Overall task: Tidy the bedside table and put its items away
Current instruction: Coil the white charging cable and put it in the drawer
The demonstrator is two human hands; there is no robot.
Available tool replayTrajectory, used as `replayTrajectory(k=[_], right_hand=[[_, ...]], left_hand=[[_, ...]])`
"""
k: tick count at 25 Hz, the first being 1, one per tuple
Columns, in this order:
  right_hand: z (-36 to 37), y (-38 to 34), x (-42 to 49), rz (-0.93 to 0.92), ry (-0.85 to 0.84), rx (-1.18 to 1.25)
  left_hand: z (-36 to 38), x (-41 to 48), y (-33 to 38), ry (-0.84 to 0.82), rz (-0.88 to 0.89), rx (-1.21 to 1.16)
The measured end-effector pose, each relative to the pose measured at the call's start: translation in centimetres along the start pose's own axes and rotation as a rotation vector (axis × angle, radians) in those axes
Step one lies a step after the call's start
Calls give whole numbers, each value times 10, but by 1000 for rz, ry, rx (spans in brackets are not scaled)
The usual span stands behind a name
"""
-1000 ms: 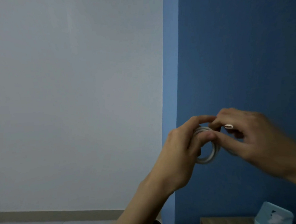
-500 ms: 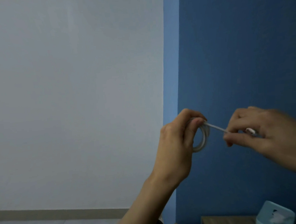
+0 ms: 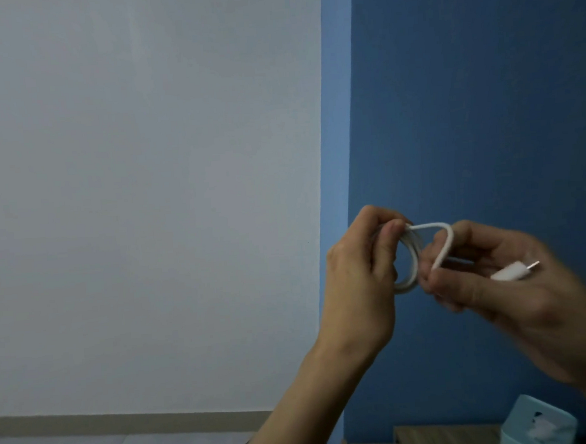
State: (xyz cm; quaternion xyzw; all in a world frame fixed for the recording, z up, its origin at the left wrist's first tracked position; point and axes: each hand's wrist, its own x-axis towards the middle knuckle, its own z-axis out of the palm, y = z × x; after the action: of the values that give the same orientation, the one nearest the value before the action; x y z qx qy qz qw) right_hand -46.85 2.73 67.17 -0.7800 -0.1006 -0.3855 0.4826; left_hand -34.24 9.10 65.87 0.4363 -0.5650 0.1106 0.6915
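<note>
charging cable (image 3: 411, 259): smooth white plastic sheath, faint sheen | cable plug (image 3: 514, 271): white plastic body, bright metal tip | bedside table (image 3: 445, 436): matt wood-grain top | tissue box (image 3: 534, 425): smooth pale-teal plastic | blue wall (image 3: 465, 91): matt paint | white wall (image 3: 145, 179): matt

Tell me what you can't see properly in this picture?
All in the head view:
- Table: only a strip shows; the bottom edge cuts it off.
- Pale blue box: cut by the bottom edge, so what it is stays unclear.
- Cable coil: partly hidden inside the left hand.
- Right hand: blurred, and its arm runs off the right edge.
</note>
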Motion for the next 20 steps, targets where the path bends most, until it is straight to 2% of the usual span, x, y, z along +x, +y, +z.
replayTrajectory(k=[4, 7, 8, 10, 13, 14, 17, 20], right_hand=[[16, 8, 0, -221, 272, -226], [26, 17, -2, -335, 381, -524], [26, 19, -3, -334, 409, -550], [26, 14, -6, -243, 384, -403], [18, 6, -10, -118, 206, 48], [15, 6, -12, -111, 206, 74], [15, 4, -11, -126, 205, -106], [17, -1, -13, -74, 173, -155]], left_hand=[[3, -3, -2, -33, -66, -81], [3, -4, -2, -16, -87, -121], [3, -3, -1, -8, -89, -124], [1, -2, -1, 10, -67, -100], [0, -1, 0, 40, -54, -59], [0, -1, 1, 40, -62, -72], [3, -1, 2, 32, -68, -94], [3, 0, 4, 45, -30, -75]])
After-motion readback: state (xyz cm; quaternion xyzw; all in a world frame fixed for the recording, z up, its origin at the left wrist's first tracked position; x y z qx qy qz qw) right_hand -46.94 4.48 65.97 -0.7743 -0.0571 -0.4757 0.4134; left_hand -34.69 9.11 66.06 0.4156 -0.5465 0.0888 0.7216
